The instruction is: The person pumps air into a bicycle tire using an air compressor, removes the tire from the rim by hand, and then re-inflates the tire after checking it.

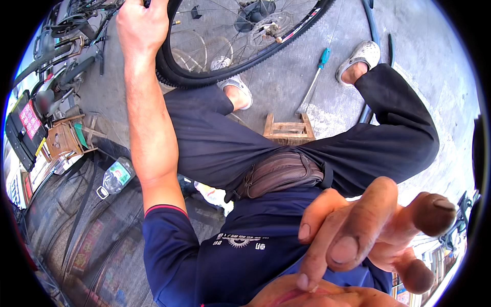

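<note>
A bicycle wheel (199, 81) with a black knobby tyre, spokes and a disc rotor stands at the upper middle, partly cut off by the top edge. My left arm reaches up to it, and my left hand (142, 28) is closed at the tyre's left side; its fingertips are out of view. Close to the camera at the lower right is my right hand (365, 230), holding nothing. Its fingers are apart and bent, with dark grime on the tips. On the ground between my feet lies a long screwdriver (322, 59) with a teal handle.
A small wooden stool (289, 126) is between my legs. Bicycles (66, 30) crowd the upper left, above a wooden box (64, 139). A large clear bottle (116, 176) lies left of my arm. Beside my right shoe (359, 61) runs a blue-grey tube (373, 23).
</note>
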The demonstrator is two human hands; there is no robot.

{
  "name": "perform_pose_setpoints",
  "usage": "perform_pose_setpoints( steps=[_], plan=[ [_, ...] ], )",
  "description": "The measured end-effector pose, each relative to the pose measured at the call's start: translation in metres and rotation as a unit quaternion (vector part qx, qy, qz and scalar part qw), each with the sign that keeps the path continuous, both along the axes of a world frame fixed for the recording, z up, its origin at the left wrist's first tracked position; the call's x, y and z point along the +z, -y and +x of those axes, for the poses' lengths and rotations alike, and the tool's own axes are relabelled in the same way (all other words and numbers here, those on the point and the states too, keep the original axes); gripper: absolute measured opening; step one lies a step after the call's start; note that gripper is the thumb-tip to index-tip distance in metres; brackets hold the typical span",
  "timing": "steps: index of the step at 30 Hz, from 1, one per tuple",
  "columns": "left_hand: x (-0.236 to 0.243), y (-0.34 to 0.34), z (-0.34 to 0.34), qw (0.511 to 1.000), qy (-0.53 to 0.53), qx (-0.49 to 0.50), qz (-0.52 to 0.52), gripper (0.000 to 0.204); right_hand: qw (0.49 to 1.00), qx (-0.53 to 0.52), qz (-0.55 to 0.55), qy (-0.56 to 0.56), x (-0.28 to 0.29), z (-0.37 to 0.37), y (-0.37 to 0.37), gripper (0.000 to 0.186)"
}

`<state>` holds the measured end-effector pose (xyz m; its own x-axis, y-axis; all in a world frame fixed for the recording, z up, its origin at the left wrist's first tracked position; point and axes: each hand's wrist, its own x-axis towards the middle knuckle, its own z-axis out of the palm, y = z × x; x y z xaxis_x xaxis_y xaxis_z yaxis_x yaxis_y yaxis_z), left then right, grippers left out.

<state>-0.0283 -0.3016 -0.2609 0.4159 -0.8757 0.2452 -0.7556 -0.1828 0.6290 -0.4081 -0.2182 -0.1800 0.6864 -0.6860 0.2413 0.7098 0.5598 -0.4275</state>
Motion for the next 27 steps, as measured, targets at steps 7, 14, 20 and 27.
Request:
perform_pose_setpoints(
  steps=[7, 14, 20, 27],
  plan=[
    [0.000, 0.003, -0.004, 0.999, -0.029, -0.025, -0.024, 0.043, 0.978, -0.075, 0.139, -0.137, -0.006, 0.025, 0.034, 0.084],
    [0.011, 0.009, -0.015, 1.000, 0.021, 0.003, 0.006, 0.042, 0.955, -0.107, 0.228, -0.160, -0.143, 0.156, 0.072, 0.041],
    [0.003, 0.014, -0.007, 0.992, -0.119, -0.034, -0.007, 0.032, 0.954, -0.123, 0.243, -0.123, -0.180, 0.231, 0.071, 0.033],
    [0.000, 0.010, 0.001, 0.989, -0.142, -0.040, -0.016, 0.027, 0.950, -0.110, 0.250, -0.148, -0.178, 0.243, 0.077, 0.034]
  ],
)
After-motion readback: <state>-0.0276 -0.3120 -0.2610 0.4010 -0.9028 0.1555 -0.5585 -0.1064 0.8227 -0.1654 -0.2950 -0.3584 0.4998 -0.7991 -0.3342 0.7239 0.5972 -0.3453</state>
